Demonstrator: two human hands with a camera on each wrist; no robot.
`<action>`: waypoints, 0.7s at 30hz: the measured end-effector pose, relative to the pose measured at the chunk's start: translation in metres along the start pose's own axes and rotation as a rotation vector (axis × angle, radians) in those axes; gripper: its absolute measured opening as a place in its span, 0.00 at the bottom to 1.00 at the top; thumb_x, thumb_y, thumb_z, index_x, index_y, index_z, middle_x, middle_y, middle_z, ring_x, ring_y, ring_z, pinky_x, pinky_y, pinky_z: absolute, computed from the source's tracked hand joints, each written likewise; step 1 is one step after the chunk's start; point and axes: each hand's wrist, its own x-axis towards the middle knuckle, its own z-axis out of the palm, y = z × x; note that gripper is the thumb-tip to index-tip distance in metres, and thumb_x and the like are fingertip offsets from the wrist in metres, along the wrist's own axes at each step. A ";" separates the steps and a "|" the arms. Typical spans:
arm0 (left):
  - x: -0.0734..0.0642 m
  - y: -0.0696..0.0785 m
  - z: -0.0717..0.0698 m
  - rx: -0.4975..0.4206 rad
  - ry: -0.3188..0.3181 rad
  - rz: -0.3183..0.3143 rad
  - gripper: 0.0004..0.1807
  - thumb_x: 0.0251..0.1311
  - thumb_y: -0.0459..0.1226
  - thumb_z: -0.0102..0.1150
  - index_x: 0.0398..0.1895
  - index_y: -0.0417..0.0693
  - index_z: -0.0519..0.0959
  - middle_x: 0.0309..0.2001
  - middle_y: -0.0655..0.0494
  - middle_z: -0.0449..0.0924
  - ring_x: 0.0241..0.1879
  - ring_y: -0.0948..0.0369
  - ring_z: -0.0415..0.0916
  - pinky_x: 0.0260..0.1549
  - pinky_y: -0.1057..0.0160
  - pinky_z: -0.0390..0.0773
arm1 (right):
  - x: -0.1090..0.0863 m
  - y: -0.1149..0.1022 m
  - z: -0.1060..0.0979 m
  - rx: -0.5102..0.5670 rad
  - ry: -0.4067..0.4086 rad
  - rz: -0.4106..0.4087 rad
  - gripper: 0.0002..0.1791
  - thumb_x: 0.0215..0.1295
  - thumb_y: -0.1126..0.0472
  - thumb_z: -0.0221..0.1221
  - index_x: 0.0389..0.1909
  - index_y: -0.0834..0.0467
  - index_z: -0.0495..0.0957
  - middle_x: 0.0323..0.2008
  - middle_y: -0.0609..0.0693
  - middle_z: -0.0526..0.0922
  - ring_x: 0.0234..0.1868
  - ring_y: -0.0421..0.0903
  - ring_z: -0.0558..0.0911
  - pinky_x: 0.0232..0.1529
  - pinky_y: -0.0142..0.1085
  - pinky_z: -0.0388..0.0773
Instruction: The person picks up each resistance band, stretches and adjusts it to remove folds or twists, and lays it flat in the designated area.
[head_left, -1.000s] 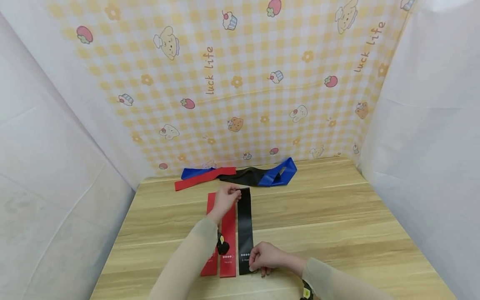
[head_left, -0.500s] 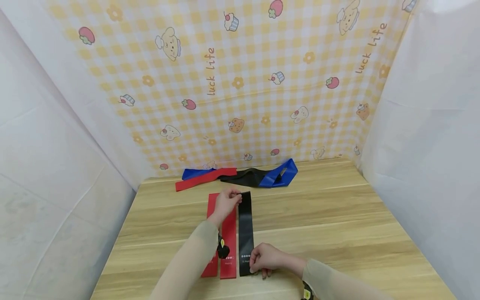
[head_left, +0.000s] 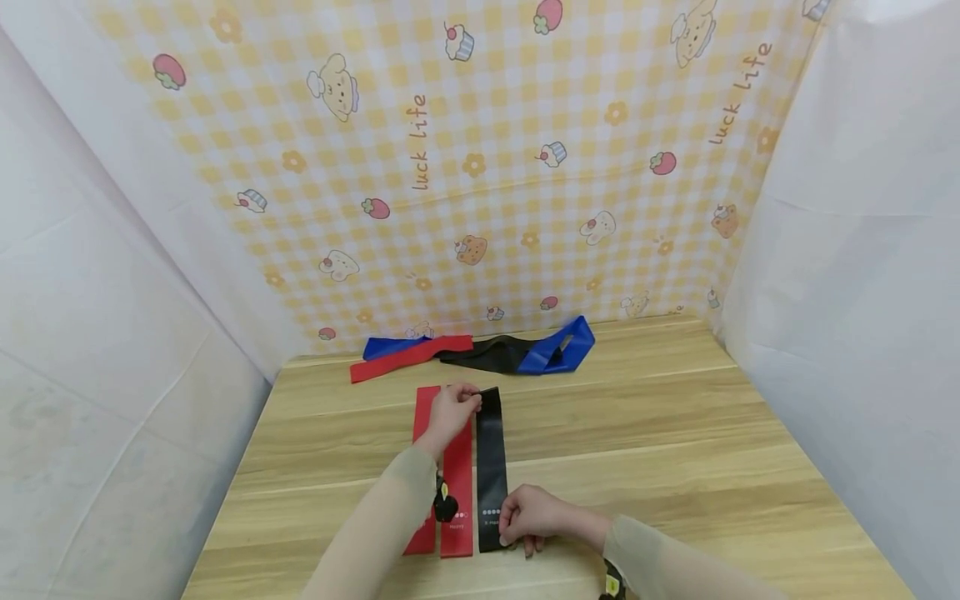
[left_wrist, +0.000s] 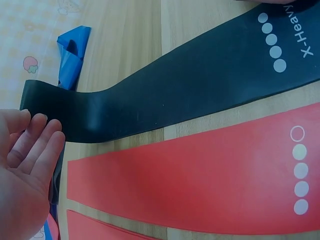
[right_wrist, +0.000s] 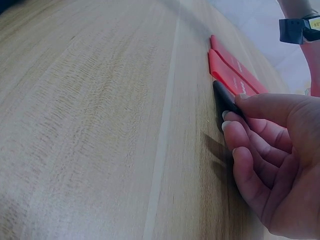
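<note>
A black resistance band (head_left: 491, 458) marked X-Heavy lies lengthwise on the wooden table. My left hand (head_left: 453, 410) pinches its far end, which curves up off the tabletop in the left wrist view. At the near right corner, my right hand (head_left: 531, 512) pinches the same band between thumb and fingers; the right wrist view has its black edge (right_wrist: 226, 102) there. Just left of it lies a red resistance band (head_left: 457, 475), apart from the black one. Another red band (head_left: 423, 402) is beside that, partly hidden under my left forearm.
Along the back of the table lie more bands, loosely overlapping: a red one (head_left: 401, 358), a black one (head_left: 487, 356) and blue ones, with a folded blue band (head_left: 573, 350) at the right. A patterned cloth (head_left: 510, 183) hangs behind, white sheets at both sides.
My left hand has drawn slightly toward me, and the black band's far end has come down and nearer with it. My right hand has stayed at the near corner.
</note>
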 end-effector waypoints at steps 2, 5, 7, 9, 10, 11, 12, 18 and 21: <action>0.001 -0.001 -0.001 0.005 0.004 -0.001 0.08 0.65 0.35 0.60 0.43 0.41 0.81 0.32 0.51 0.82 0.36 0.52 0.82 0.34 0.61 0.81 | 0.000 0.000 0.000 0.000 -0.002 -0.002 0.07 0.52 0.68 0.67 0.20 0.58 0.79 0.14 0.49 0.79 0.08 0.37 0.71 0.08 0.27 0.65; 0.002 -0.002 -0.002 0.004 0.003 -0.010 0.08 0.65 0.35 0.60 0.44 0.42 0.81 0.32 0.51 0.82 0.36 0.50 0.82 0.34 0.61 0.81 | 0.000 0.000 -0.001 0.001 -0.007 -0.005 0.07 0.52 0.68 0.67 0.20 0.57 0.79 0.14 0.49 0.80 0.08 0.36 0.71 0.08 0.27 0.65; 0.002 -0.002 -0.002 0.003 0.000 -0.017 0.08 0.65 0.35 0.59 0.44 0.42 0.81 0.32 0.51 0.82 0.37 0.49 0.82 0.33 0.61 0.80 | 0.001 0.000 -0.001 0.004 -0.011 -0.003 0.07 0.53 0.67 0.67 0.20 0.57 0.79 0.14 0.49 0.80 0.08 0.36 0.72 0.08 0.26 0.65; 0.003 -0.002 -0.002 0.002 -0.002 -0.020 0.08 0.65 0.35 0.60 0.44 0.41 0.81 0.32 0.51 0.82 0.37 0.49 0.82 0.33 0.61 0.80 | 0.001 0.000 -0.001 0.003 -0.016 -0.001 0.07 0.53 0.67 0.67 0.20 0.56 0.79 0.14 0.49 0.80 0.08 0.36 0.72 0.08 0.26 0.66; 0.003 -0.003 -0.002 0.003 -0.004 -0.020 0.08 0.65 0.35 0.60 0.44 0.41 0.81 0.32 0.51 0.82 0.37 0.49 0.82 0.33 0.61 0.81 | 0.001 0.000 -0.002 0.002 -0.018 0.002 0.07 0.53 0.67 0.67 0.20 0.56 0.79 0.14 0.49 0.80 0.08 0.36 0.72 0.08 0.26 0.66; 0.003 -0.003 -0.002 0.005 -0.004 -0.019 0.09 0.65 0.35 0.60 0.44 0.41 0.81 0.32 0.51 0.82 0.37 0.49 0.82 0.34 0.60 0.81 | 0.002 0.000 -0.002 0.002 -0.019 0.003 0.07 0.53 0.67 0.67 0.20 0.56 0.80 0.14 0.49 0.80 0.08 0.36 0.72 0.08 0.26 0.66; 0.003 -0.003 -0.001 0.004 -0.005 -0.017 0.09 0.65 0.34 0.59 0.44 0.40 0.81 0.32 0.51 0.82 0.37 0.49 0.82 0.34 0.60 0.81 | 0.002 0.001 -0.002 0.001 -0.020 0.004 0.07 0.53 0.66 0.67 0.20 0.56 0.80 0.14 0.49 0.80 0.09 0.36 0.72 0.08 0.26 0.66; 0.002 -0.005 0.002 0.003 -0.023 -0.030 0.10 0.64 0.33 0.60 0.46 0.39 0.80 0.34 0.50 0.81 0.38 0.49 0.82 0.35 0.60 0.81 | 0.004 0.003 -0.002 -0.002 -0.018 0.007 0.08 0.53 0.66 0.67 0.20 0.55 0.79 0.12 0.48 0.78 0.08 0.36 0.72 0.08 0.26 0.66; 0.001 -0.005 0.004 0.021 -0.038 -0.032 0.12 0.65 0.32 0.59 0.50 0.37 0.79 0.36 0.49 0.81 0.39 0.49 0.81 0.36 0.60 0.81 | 0.004 0.004 -0.002 -0.003 -0.018 0.007 0.08 0.52 0.67 0.67 0.20 0.56 0.79 0.12 0.48 0.78 0.08 0.36 0.72 0.08 0.26 0.66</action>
